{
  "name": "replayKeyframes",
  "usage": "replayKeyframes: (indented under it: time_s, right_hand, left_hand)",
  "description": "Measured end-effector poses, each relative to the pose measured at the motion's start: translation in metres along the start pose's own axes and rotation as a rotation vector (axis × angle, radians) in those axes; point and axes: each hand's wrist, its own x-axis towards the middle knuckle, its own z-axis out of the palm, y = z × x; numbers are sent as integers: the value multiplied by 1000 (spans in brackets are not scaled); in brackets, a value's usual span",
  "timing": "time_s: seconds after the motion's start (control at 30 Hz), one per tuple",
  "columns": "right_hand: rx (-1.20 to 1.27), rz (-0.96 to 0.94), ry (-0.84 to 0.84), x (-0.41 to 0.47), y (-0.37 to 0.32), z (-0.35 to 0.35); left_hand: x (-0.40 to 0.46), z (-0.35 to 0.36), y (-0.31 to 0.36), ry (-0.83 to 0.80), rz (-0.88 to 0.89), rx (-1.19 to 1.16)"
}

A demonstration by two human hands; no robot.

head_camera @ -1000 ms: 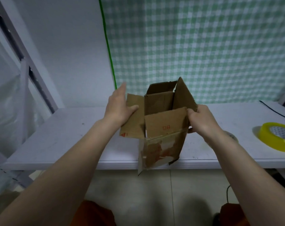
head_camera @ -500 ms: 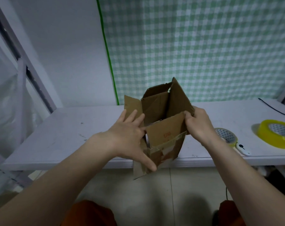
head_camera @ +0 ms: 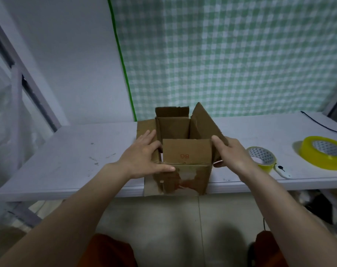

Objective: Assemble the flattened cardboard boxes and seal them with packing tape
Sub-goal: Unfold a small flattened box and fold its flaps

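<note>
Cardboard box: brown corrugated board, opened into a rectangular tube, held upright at the near edge of the white tabletop, lower part hanging in front of that edge. Four top flaps standing up or splayed; near flap printed with red letters, seen upside down. Near wall scuffed, with a torn pale patch and reddish remnants.

Left hand: grip loose, fingers spread flat against the left flap and left wall, thumb laid along the near top edge. Pressing rather than clamping.

Right hand: grip closed around the right wall, thumb at the near right corner, fingers wrapped behind and under the splayed right flap.

Small tape roll: yellow-edged, white patterned core, lying flat on the tabletop just beside the right hand, a white tab with a dark mark touching its near side. Large tape roll: translucent yellow, lying flat, further right, apart from the small one.

Backdrop: green-and-white checked cloth, plain white wall to its left.
</note>
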Motion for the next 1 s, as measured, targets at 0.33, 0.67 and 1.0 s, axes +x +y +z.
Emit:
replayKeyframes:
  time_s: [0.33, 0.67, 1.0]
  right_hand:
    - [-939, -700, 341, 26, 33, 8]
    - [-551, -386, -94, 18, 9, -2]
    - [-1001, -390, 36, 28, 11, 22]
  left_hand:
    - [-2, 17, -8, 74, 13, -174]
    - [12, -2, -23, -53, -13, -317]
    - [7, 10, 11, 54, -209, -240]
